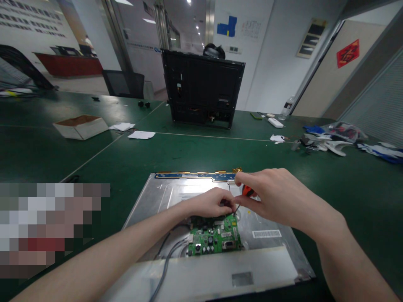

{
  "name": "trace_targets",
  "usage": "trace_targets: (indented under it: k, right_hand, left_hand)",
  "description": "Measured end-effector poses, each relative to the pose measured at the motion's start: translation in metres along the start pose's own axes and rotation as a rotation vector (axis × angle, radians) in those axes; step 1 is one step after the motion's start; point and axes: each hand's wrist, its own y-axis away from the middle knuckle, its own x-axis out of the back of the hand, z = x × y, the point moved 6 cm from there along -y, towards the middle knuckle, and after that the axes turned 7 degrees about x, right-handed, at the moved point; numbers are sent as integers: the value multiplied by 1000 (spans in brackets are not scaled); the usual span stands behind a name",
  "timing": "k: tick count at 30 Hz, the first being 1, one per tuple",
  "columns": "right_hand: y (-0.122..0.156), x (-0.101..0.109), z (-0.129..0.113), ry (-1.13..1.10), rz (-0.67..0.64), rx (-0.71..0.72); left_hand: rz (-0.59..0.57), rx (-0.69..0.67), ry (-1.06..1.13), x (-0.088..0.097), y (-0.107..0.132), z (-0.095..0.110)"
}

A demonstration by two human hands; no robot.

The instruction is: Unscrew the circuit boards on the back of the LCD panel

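A flat metal-backed display panel (267,256) lies on the table in front of me, with a green circuit board (217,239) on its back. My right hand (270,199) grips a screwdriver (247,191) with a red and black handle. The thin shaft slants down to the board's upper right corner, where its tip meets or nearly meets the board. My left hand (217,202) rests over the board's upper edge, fingers curled together close to the screwdriver tip; what they pinch, if anything, is hidden. Grey cables (166,264) run from the board's left side towards me.
A black monitor housing (204,90) stands upright at the back of the green table (201,151). To the left sits an open white box (82,128) beside papers (141,135). Gloves, plastic bags and small parts (330,140) are heaped at right, near a bottle (286,109).
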Motion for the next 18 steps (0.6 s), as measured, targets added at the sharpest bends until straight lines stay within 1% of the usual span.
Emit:
trace_targets:
  k: [4, 9, 11, 18]
  right_hand:
    - [0, -1, 2, 61, 6, 0]
    - [0, 0, -1, 10, 8, 19]
    - [1, 1, -2, -10, 3, 22]
    - [3, 3, -8, -55, -3, 108]
  left_hand:
    - [-30, -19, 35, -1, 0, 2]
    - [6, 18, 27, 0, 1, 0]
    - [2, 23, 22, -1, 1, 0]
    - [1, 2, 16, -1, 0, -1]
